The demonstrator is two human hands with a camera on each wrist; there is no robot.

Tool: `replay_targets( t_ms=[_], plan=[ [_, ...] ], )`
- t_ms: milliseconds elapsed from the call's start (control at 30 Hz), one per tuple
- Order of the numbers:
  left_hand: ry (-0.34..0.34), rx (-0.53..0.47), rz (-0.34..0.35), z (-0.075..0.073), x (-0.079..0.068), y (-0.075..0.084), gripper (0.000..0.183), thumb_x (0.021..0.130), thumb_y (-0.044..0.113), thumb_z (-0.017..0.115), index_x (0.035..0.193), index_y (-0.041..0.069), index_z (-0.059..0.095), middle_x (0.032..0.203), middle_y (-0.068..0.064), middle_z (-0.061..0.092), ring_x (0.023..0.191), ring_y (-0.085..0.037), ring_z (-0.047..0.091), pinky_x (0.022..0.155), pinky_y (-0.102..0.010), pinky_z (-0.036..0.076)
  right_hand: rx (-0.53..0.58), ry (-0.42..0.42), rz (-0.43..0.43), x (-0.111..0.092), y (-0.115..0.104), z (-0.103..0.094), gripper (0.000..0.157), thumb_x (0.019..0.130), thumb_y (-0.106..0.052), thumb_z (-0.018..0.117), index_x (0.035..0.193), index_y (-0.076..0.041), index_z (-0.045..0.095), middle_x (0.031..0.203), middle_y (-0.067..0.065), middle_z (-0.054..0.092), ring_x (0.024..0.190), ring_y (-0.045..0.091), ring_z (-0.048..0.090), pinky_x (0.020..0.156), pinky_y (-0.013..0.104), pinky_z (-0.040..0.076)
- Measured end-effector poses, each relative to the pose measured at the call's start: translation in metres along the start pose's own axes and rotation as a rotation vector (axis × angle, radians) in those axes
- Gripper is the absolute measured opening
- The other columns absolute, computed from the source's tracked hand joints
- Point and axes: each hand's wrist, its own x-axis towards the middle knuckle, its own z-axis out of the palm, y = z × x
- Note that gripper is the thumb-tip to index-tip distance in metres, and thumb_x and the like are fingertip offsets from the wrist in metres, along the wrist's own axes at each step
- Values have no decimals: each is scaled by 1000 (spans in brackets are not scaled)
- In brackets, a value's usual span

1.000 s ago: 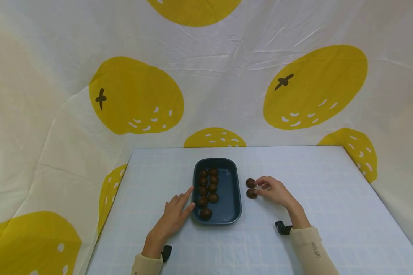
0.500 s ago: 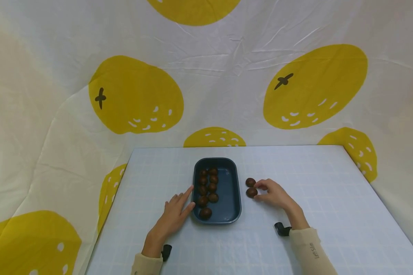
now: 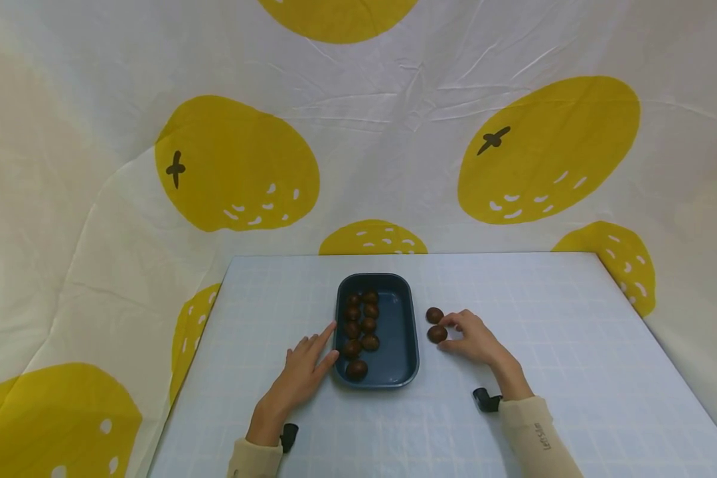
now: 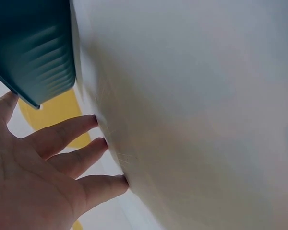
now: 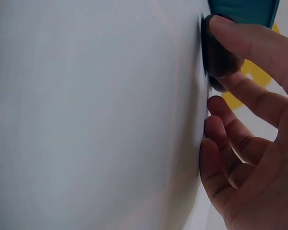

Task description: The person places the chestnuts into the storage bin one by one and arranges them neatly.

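My right hand [image 3: 477,342] pinches a glossy brown round ball [image 3: 437,334] between thumb and index finger, and the ball is on the table. In the right wrist view, the thumb lies across this dark ball [image 5: 223,52] while the other fingers bend loosely against the tabletop. A second brown ball [image 3: 434,315] lies just beyond it. My left hand [image 3: 301,375] rests with spread fingers at the left side of a dark blue tray [image 3: 398,338], index and thumb touching its rim. Inside, several similar balls [image 3: 352,330] form two columns along the tray's left half.
A white, faintly checked cloth covers the table [image 3: 514,299]. Behind it hangs a pale curtain [image 3: 382,159] with yellow fruit prints. The ribbed side wall of the tray [image 4: 48,57] rises close to my left fingers.
My right hand has shifted slightly nearer, and its thumb and index finger have settled around the nearer ball. The left hand, the tray and the balls stay where they were.
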Motion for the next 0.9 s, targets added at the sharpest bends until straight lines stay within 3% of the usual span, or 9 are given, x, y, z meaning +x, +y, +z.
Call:
replay_targets(
  t_ms=[533, 900],
  plan=[
    [-16, 3, -16, 1, 0, -6, 60, 104, 54, 43, 159, 40, 23, 154, -20, 39, 143, -48, 26, 106, -77, 8, 23, 27, -40, 0, -1, 2, 33, 80, -18, 84, 109, -10, 72, 105, 7, 61, 98, 28, 55, 86, 47, 46],
    [-21, -9, -16, 0, 1, -3, 60, 104, 54, 43, 159, 41, 24, 154, -20, 39, 143, -48, 26, 106, -76, 8, 19, 31, -4, -1, -1, 0, 34, 81, -20, 84, 111, -10, 71, 107, 7, 62, 98, 28, 55, 85, 46, 47]
  ],
)
